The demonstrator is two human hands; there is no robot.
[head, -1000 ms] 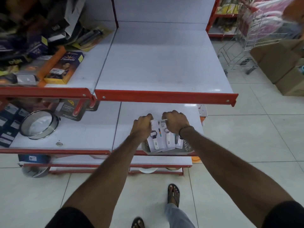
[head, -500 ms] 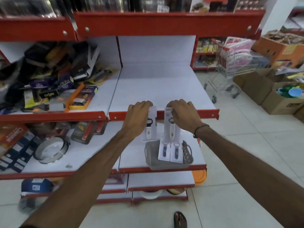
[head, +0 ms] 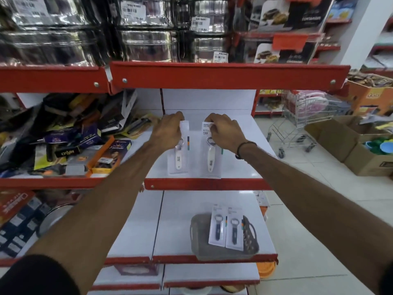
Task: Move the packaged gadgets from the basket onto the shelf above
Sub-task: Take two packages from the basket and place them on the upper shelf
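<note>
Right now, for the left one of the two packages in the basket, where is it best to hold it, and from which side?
Probably the top edge of the left package, pinched from above. It leans upright in the grey basket, its card top clear above the rim, while the lower end sits inside and the second package crowds its right side.

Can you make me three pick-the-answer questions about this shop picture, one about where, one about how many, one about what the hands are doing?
1. Where is the grey basket? A) floor B) shelf below the hands C) trolley
2. How many packs stay in it? A) two B) four C) none
3. What are the hands doing? A) hanging empty B) each holding a pack C) sharing one pack

Answers: 1 B, it sits on the lower white shelf. 2 A, two dark-handled packs lean there. 3 B, left hand grips the left pack, right hand the right pack.
</note>
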